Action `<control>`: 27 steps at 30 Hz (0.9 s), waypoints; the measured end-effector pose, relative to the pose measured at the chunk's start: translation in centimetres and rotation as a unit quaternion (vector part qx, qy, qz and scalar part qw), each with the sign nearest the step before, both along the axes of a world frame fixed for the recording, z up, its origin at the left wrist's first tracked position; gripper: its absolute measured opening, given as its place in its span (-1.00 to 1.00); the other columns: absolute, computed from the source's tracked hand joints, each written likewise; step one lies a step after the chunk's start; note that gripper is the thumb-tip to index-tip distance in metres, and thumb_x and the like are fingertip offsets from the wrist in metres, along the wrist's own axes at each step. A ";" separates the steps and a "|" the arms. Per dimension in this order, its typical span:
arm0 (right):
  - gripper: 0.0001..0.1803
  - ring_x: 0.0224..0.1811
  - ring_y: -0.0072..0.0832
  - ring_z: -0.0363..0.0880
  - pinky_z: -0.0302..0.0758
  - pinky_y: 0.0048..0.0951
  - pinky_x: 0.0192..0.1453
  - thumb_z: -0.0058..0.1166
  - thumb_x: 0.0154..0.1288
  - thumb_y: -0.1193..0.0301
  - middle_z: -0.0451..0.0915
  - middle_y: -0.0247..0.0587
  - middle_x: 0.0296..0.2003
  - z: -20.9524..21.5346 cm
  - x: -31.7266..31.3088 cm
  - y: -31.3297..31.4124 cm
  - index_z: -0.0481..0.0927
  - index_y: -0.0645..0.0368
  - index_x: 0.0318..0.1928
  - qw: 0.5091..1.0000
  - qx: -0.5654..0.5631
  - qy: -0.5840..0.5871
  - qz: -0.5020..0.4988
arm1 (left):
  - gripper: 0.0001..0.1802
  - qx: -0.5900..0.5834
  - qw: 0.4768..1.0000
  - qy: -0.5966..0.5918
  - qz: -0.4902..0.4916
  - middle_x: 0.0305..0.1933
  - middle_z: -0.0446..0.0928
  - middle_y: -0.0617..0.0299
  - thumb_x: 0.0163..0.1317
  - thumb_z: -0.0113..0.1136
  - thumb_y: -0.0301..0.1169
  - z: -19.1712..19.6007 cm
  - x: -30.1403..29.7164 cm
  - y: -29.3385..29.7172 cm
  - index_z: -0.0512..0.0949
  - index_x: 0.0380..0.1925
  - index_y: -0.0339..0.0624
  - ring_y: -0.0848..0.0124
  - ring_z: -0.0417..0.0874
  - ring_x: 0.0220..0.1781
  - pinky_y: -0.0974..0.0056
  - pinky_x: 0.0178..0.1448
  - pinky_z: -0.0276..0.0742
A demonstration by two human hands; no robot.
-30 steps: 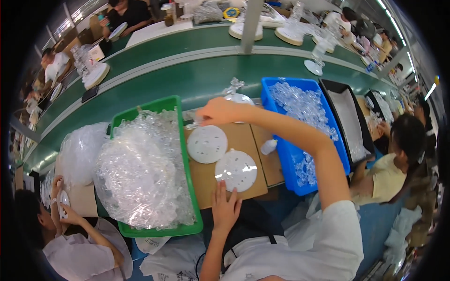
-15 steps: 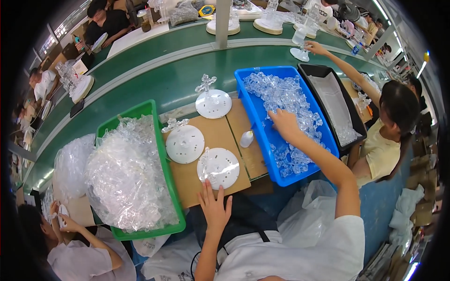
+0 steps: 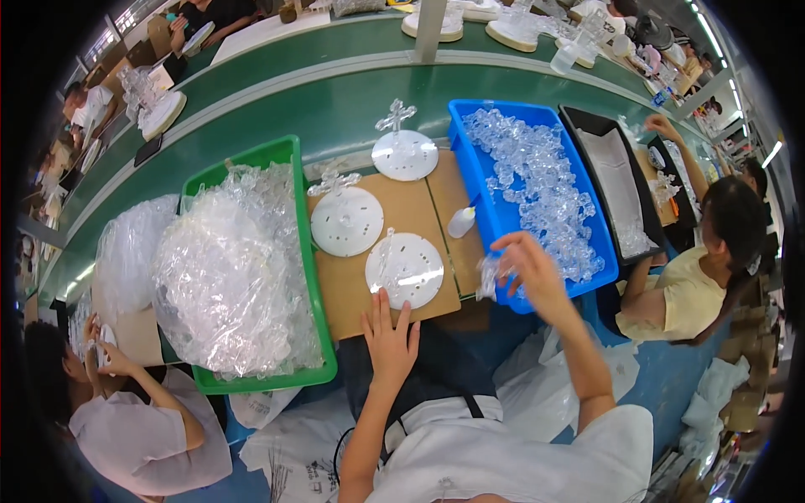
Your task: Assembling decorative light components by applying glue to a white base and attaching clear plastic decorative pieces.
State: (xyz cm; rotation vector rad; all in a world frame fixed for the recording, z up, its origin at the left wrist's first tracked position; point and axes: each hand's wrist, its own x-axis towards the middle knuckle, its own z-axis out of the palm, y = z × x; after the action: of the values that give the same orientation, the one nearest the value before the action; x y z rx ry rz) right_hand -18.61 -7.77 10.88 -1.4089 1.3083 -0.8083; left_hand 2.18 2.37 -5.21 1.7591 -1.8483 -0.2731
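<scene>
My left hand (image 3: 392,345) rests with fingers stretched out at the near edge of a round white perforated disc (image 3: 415,277). A clear plastic piece (image 3: 386,254) stands at that disc's left part. My right hand (image 3: 537,277) is over the near left corner of the blue bin (image 3: 467,174), its fingers closed on a clear plastic piece (image 3: 486,278) blurred by motion. Loose clear plastic pieces (image 3: 549,189) fill much of the bin. Two more white discs, one left (image 3: 347,225) and one farther back (image 3: 406,159), each have a clear cross-shaped piece at the upper edge.
The discs lie on cardboard (image 3: 352,314), with a small white squeeze bottle (image 3: 461,222) beside the blue bin. At left stands a green bin (image 3: 317,335) of bagged clear parts. A black tray (image 3: 646,214) and a co-worker (image 3: 671,293) are at right; another sits lower left.
My right hand has come out of the blue bin toward its near left corner with a clear plastic piece. My left hand stays by the near disc. The view has shifted slightly.
</scene>
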 end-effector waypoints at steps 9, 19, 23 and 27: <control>-0.64 -0.63 -0.26 0.56 0.43 -0.33 -0.53 0.00 0.37 0.15 0.52 -0.10 -0.68 -11.9 6.4 0.6 0.49 0.22 -0.39 0.995 -0.010 0.096 0.002 | -0.57 -0.010 1.000 0.023 0.002 0.42 0.10 -0.15 0.24 0.12 -0.24 0.5 -0.3 -0.4 0.49 0.09 -0.12 -0.03 0.09 0.46 -0.22 0.39 -0.04; -0.79 -0.41 -0.21 0.58 0.51 -0.33 -0.33 0.20 0.16 0.35 0.54 -0.11 -0.38 -9.9 5.5 1.6 0.60 0.12 -0.19 0.918 -0.279 0.238 0.152 | -0.72 -0.040 0.995 0.053 0.078 0.34 0.27 -0.07 0.29 0.03 -0.36 0.2 -1.5 -0.7 0.58 -0.06 -0.15 0.04 0.22 0.41 -0.18 0.41 -0.06; -0.72 -0.39 -0.25 0.60 0.54 -0.35 -0.30 0.22 0.12 0.41 0.55 -0.13 -0.30 -8.6 5.0 1.3 0.62 0.04 -0.10 0.926 -0.215 0.193 0.242 | -0.73 -0.037 0.995 0.033 0.091 0.33 0.29 -0.07 0.28 0.03 -0.36 0.1 -1.7 -0.9 0.58 -0.07 -0.15 0.04 0.24 0.40 -0.19 0.40 -0.06; -0.72 -0.37 -0.30 0.62 0.55 -0.39 -0.30 0.24 0.09 0.42 0.55 -0.16 -0.31 -8.4 4.9 1.1 0.62 0.05 -0.13 0.927 -0.193 0.214 0.239 | -0.71 -0.039 0.995 0.005 0.087 0.33 0.28 -0.09 0.27 0.05 -0.34 0.1 -1.7 -0.9 0.57 -0.05 -0.15 0.04 0.24 0.40 -0.22 0.40 -0.08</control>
State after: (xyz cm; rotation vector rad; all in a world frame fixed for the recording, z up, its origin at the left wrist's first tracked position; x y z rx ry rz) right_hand -13.72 -6.66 2.45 -2.2076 1.0697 -0.4457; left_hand 0.49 1.44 -5.14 1.8468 -1.6635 -0.1403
